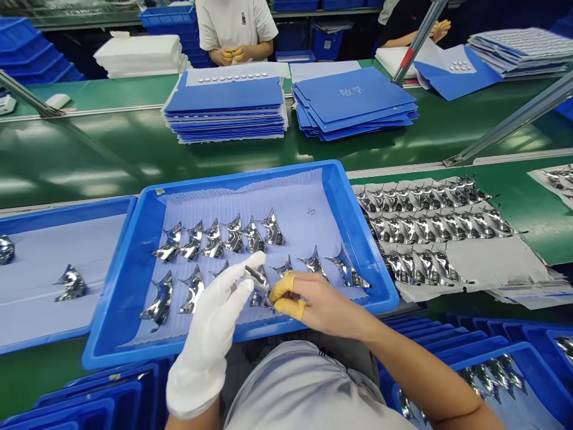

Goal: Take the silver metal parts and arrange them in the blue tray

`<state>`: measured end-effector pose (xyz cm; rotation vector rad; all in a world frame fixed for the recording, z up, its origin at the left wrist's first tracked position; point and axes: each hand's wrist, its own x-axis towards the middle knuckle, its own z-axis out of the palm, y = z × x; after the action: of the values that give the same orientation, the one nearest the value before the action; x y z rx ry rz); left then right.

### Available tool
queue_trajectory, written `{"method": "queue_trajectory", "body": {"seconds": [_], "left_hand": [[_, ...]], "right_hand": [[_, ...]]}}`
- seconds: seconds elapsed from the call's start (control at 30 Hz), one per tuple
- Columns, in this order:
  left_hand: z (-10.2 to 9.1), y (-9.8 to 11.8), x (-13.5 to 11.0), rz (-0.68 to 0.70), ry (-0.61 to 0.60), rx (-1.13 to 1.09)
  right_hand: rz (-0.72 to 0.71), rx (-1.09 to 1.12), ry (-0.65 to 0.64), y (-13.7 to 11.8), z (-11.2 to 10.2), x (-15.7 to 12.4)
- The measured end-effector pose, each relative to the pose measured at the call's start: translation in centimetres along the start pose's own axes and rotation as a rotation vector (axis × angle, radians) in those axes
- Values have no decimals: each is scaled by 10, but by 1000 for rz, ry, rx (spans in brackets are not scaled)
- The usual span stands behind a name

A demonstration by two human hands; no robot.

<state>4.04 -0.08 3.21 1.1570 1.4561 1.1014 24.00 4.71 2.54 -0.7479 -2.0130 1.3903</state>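
My left hand, in a white glove, pinches a small curved, shiny chrome part between thumb and fingers. My right hand is bare apart from yellow finger covers, and its closed fingertips meet the right end of that part. Both hands are over the near side of a blue tray lined with white sheet. Pointed chrome pieces lie in two rows inside it; my hands partly cover the nearer row.
Left of the tray stands another blue tray with a few chrome pieces. To the right, rows of chrome parts lie on paper. Stacked blue folders and a slanted metal post stand beyond. A co-worker works across the bench.
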Motion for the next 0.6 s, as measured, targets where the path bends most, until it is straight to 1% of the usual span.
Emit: {"method": "queue_trajectory", "body": {"seconds": [0.1,0.2,0.27,0.3,0.37,0.47,0.53,0.6], "left_hand": [[-17,-1,2,-68,87,158],[-39,0,2,-123,168,213],[-55,0,0,-137,219,265],[-64,1,0,-145,253,293],[-85,1,-1,-148,333,350],[-120,-4,2,-144,420,498],[-143,-11,8,-168,433,651],[-161,-20,17,-151,420,726]], "right_hand": [[161,-154,33,4,-27,18],[391,-506,46,16,-54,49],[498,-719,29,29,-66,72],[532,-780,25,36,-69,82],[577,-827,27,51,-72,100],[625,-888,33,65,-69,116],[630,-919,42,66,-66,119],[615,-942,47,58,-63,117]]}}
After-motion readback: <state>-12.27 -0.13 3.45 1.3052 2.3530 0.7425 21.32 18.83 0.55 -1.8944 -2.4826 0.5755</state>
